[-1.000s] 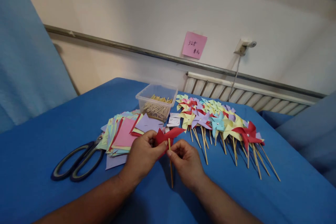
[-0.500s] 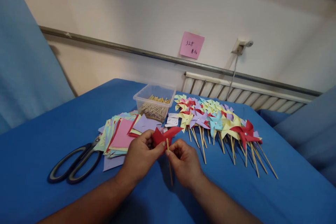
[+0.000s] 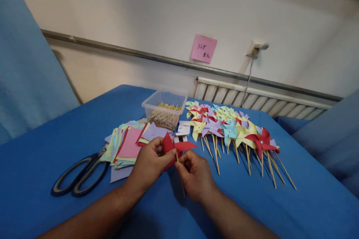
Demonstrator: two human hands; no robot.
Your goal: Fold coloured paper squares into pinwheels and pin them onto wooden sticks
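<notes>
Above the front middle of the table, my left hand [image 3: 150, 160] is closed around a red paper pinwheel [image 3: 183, 145], thumb pressed near its centre. A thin wooden stick [image 3: 182, 186] slants down from the pinwheel, its upper end meeting the paper by my left thumb. My right hand [image 3: 195, 173] pinches that stick just below the paper. Whether a pin joins the two is hidden by my fingers. Coloured paper squares [image 3: 130, 145] lie in a loose pile left of my left hand.
Large dark-handled scissors [image 3: 81, 175] lie at the left, blades under the paper. Behind stands a clear plastic box [image 3: 165, 121] of wooden sticks, with small white packets [image 3: 183, 129] beside it. Several finished pinwheels [image 3: 230, 130] lie in rows at the right. A radiator [image 3: 260, 99] lines the wall.
The red pinwheel has turned slightly in my left hand, its right blade now lying lower and flatter. The stick's top has shifted a little left, closer to my left thumb.
</notes>
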